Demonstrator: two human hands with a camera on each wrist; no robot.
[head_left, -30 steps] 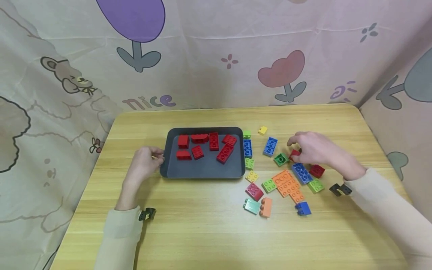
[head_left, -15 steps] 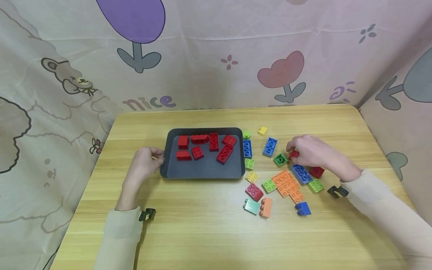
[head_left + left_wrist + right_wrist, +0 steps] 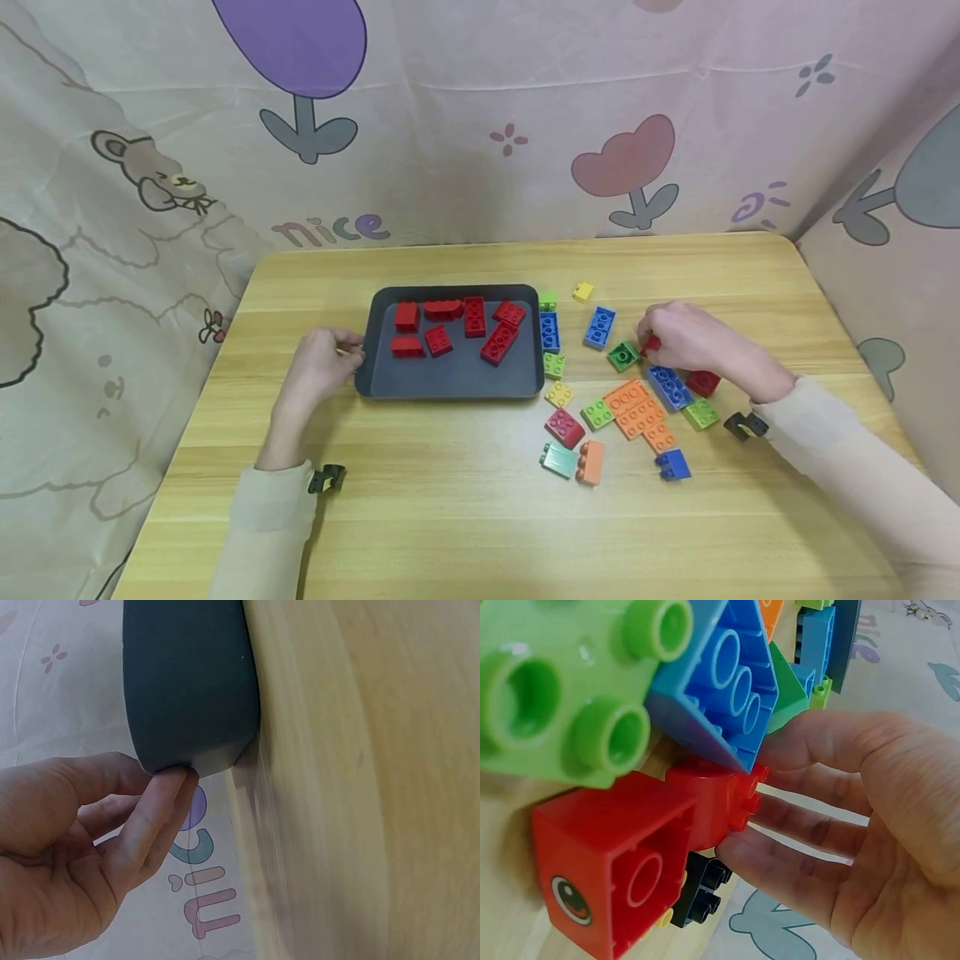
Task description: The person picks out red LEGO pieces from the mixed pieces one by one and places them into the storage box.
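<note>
At the left of the table, my left hand pinches the rim of the dark grey tray; in the left wrist view its fingers meet the tray's end. Several red toy bricks lie in the tray. My right hand is among loose bricks, thumb and fingers on a red brick, its studs facing the palm. Most of that brick is hidden by the hand in the head view. Close by are a second red brick with a printed eye, a blue brick and a green brick.
Orange bricks, a lime brick and a small blue brick lie nearer the front. A black brick shows behind the red ones in the right wrist view. Blue and lime bricks line the tray's right side. A patterned curtain hangs behind the table.
My right hand has closed its fingers on the red brick, its wrist moving slightly left. The left hand and the tray have stayed in place.
</note>
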